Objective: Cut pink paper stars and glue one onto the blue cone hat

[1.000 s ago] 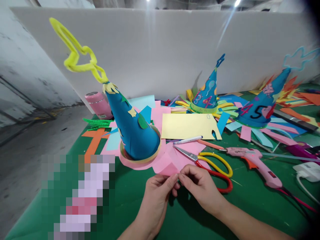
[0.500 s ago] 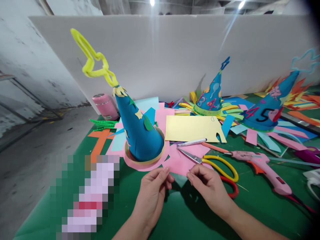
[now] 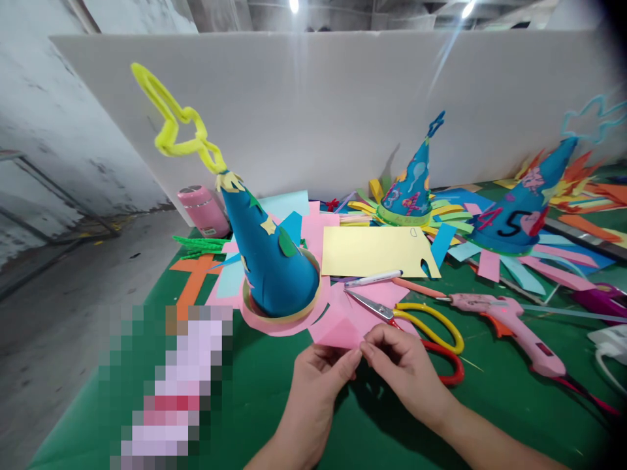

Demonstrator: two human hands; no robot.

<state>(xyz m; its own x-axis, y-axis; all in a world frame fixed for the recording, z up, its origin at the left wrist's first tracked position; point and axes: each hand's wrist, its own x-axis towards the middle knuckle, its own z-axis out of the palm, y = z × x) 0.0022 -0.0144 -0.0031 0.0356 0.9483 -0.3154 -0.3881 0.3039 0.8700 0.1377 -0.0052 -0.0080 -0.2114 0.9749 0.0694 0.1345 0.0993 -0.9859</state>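
My left hand (image 3: 318, 391) is closed, thumb pressed to the fingers, just below a pink paper piece (image 3: 337, 328). My right hand (image 3: 409, 369) pinches at the same spot, its fingertips meeting my left thumb. Whatever is between the fingertips is too small or hidden to make out. Beyond my left hand stands a blue paper cone hat (image 3: 279, 274), with stars, green shapes and a pink brim. A yellow pipe-cleaner star (image 3: 183, 134) tops it, leaning left. Open scissors (image 3: 428, 323) with yellow and red handles lie behind my right hand, next to a white pen (image 3: 375, 279).
A pink hot glue gun (image 3: 514, 326) lies at right. Behind the scissors is a pale yellow sheet (image 3: 377, 251). Two decorated hats, one nearer (image 3: 519, 219) and one farther (image 3: 411, 189), stand at back right. A pink flask (image 3: 203, 212) and green pipe cleaners (image 3: 196, 247) are at left.
My left hand has moved right and its fingertips now meet those of my right hand. The pink paper's front edge looks slightly shifted. The view has moved a little.
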